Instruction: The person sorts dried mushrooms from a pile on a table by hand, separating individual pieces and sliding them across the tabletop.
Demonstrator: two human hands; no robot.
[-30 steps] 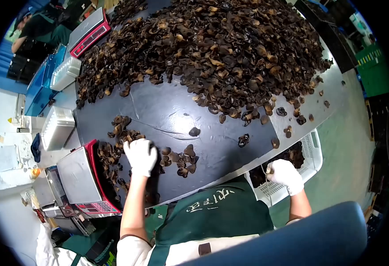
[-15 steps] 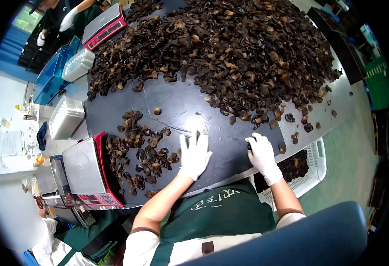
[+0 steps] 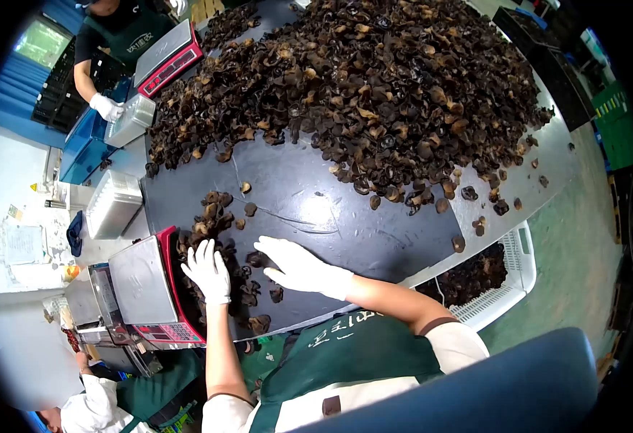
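Note:
My left hand (image 3: 208,274), in a white glove, lies with spread fingers on the small pile of dark wood ear mushrooms (image 3: 248,294) beside the near scale. My right hand (image 3: 305,268), gloved too, stretches leftward over the black mat with its fingers out and the thumb apart. Its fingertips are close to a few loose mushroom pieces at the pile's right edge. Neither hand is gripping anything that I can see. A much larger mushroom heap (image 3: 374,101) covers the far part of the table.
Left of the small pile stands a red-rimmed scale (image 3: 139,281); another scale (image 3: 165,54) is farther back. Clear plastic trays (image 3: 114,206) are stacked at left. A co-worker's gloved hand (image 3: 107,108) touches another tray stack. A white basket (image 3: 522,274) holding mushrooms sits at right.
Both my hands have moved left, the left onto the small pile and the right across the mat toward it. The pile is narrower. The co-worker's hand has reached the trays.

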